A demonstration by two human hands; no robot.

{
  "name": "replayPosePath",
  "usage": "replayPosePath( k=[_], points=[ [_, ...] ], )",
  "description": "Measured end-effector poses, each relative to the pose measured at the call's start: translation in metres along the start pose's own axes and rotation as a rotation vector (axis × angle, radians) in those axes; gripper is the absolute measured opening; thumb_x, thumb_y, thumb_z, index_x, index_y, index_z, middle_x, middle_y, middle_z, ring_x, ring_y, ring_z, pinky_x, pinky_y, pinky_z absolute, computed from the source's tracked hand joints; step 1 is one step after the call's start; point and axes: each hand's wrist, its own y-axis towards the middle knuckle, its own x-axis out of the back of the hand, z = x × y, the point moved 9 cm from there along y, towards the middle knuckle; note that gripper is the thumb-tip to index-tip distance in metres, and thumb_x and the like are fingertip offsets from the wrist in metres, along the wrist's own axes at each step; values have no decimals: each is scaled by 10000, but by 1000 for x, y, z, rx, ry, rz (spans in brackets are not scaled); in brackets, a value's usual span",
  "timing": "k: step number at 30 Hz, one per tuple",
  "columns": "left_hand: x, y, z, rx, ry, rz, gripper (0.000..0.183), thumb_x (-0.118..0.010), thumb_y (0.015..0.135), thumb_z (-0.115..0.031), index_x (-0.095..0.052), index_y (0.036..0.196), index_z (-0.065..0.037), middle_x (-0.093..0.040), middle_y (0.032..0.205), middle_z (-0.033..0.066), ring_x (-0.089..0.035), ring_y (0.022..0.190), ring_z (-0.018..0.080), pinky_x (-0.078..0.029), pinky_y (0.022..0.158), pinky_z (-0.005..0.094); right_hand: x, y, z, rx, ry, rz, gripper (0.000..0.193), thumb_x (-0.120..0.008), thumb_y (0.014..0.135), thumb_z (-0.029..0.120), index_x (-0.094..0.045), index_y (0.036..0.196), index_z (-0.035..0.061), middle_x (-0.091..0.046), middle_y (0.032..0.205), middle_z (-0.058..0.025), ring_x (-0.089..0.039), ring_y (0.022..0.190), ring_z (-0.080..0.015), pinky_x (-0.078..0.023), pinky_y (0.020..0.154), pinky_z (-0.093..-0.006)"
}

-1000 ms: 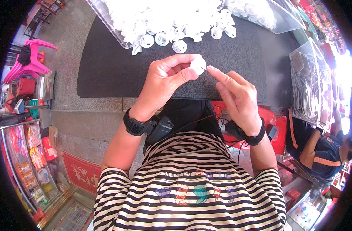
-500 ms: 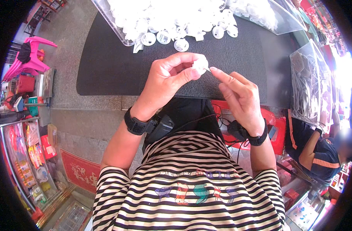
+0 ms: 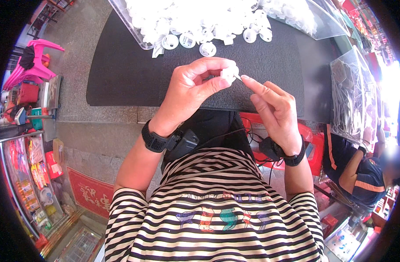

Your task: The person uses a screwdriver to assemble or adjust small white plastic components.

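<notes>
Over the black table (image 3: 134,83), my left hand (image 3: 184,91) is closed in a pinch on a small white plastic piece (image 3: 231,72). A short thin pale tip (image 3: 238,77) sticks out of the piece on its right side. My right hand (image 3: 276,109) has its index finger stretched out, the fingertip at that tip. Its thumb stands apart from the index finger, and I see nothing gripped between them. Part of the white piece is hidden behind my left fingers.
Beyond my hands, many white plastic parts (image 3: 207,49) spill from a clear bin (image 3: 132,26). Another clear bin (image 3: 329,26) holds more. A clear box of grey cords (image 3: 346,96) stands at right. A co-worker (image 3: 361,174) sits lower right, near a red stool (image 3: 315,153).
Both hands have shifted very slightly to the right in the picture. The left hand keeps its pinch on the white piece, and the right index finger stays at the tip.
</notes>
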Motion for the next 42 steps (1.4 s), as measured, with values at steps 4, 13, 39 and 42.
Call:
replayPosePath(
  k=[4,13,39,42],
  points=[
    [0,1,-1,-3,16,6,286,-692,901,-28,-653,1181,14,-698,1066,58,-650,979,116,-530,895,262,0,0,0,-4,11,4,380,-621,885,10,-673,1247,115,-536,688,-98,-529,565,-240,-432,546,-342],
    [-1,0,-3,-10,35,32,311,-676,902,-12,-643,1210,13,-677,1148,79,-633,1039,141,-509,942,289,-2,0,-1,-23,53,11,379,-611,891,5,-664,1256,95,-524,684,-92,-497,554,-204,-417,539,-325],
    [0,-1,3,20,-22,21,313,-718,890,-71,-662,1187,14,-706,1052,74,-660,956,113,-539,868,251,4,1,8,24,-89,28,404,-619,871,4,-675,1250,134,-505,676,-84,-516,535,-226,-435,530,-332],
    [1,-1,3,8,16,11,309,-719,888,-71,-667,1181,9,-707,1050,67,-659,950,109,-538,865,251,5,2,10,31,-130,22,419,-625,855,4,-679,1245,148,-523,683,-84,-537,537,-235,-453,533,-341]
  ],
)
